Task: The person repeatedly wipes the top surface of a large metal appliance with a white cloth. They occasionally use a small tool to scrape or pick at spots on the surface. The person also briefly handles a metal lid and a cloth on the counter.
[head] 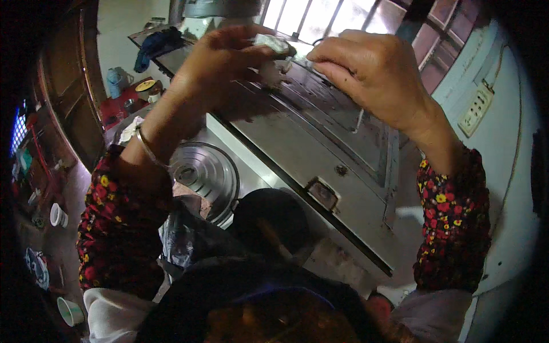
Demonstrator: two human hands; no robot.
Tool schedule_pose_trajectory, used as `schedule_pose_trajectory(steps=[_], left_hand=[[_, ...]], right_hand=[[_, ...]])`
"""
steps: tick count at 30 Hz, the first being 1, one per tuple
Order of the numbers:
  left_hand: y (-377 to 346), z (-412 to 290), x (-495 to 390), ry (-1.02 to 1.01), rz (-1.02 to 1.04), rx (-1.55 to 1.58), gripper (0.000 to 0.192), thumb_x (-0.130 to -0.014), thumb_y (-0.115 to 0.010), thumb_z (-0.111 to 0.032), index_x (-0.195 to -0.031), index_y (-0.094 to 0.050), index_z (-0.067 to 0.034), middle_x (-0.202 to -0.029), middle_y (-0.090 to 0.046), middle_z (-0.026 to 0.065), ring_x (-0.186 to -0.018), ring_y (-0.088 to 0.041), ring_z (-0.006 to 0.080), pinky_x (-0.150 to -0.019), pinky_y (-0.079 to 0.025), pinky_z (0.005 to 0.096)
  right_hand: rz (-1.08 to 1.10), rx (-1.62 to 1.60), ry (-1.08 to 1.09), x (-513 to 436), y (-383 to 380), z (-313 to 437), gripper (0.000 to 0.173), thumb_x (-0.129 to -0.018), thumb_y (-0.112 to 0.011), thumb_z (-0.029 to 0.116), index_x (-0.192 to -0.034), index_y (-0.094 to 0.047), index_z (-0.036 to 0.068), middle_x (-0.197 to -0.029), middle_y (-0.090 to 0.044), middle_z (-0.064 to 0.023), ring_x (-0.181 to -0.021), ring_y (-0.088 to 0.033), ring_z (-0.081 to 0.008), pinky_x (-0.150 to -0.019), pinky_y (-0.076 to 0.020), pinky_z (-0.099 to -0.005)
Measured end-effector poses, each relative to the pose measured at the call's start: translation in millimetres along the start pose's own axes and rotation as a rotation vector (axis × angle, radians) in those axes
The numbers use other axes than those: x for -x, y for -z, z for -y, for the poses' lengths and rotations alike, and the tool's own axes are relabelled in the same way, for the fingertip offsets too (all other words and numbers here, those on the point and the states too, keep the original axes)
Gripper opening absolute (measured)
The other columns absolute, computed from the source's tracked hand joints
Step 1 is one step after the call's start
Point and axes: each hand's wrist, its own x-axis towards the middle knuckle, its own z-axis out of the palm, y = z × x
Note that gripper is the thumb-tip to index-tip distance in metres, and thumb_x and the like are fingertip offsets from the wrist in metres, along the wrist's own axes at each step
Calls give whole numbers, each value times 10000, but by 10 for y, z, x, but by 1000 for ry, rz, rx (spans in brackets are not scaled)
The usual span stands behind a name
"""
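Note:
My left hand [240,53], with a bangle on its wrist, is raised at the top middle, its fingers around a small crumpled pale item [272,45], perhaps plastic or cloth. To its right is my right hand [356,64], its thumb and fingertips pinched together; something small and pale shows at the fingertips, too blurred to name. Both hands are above a metal-topped stove or counter [309,145] with a rectangular handle [321,194]. Dark flowered sleeve covers are on both forearms.
A large round metal lid [206,171] lies left of the counter, beside a dark round pot [272,218] and a black plastic bag [178,240]. Dark blue cloth [156,47] rests at the counter's far left corner. A power strip [476,109] hangs on the right wall; a barred window is behind.

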Motion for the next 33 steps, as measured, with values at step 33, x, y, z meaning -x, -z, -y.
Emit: schedule_pose_trajectory(steps=[33], left_hand=[[42,21,-28,-10,-174,17,372,-753,-533,-82,-1104,-450,12,-916,-567,73,-758,-547,123,-638,-445,223]], right_hand=[[534,-334,-672,1000,-492,-1296,157,-646,-623,155,-762,-613,49,-697,-596,-77,-683,-563,-168,-618,-424,-286]])
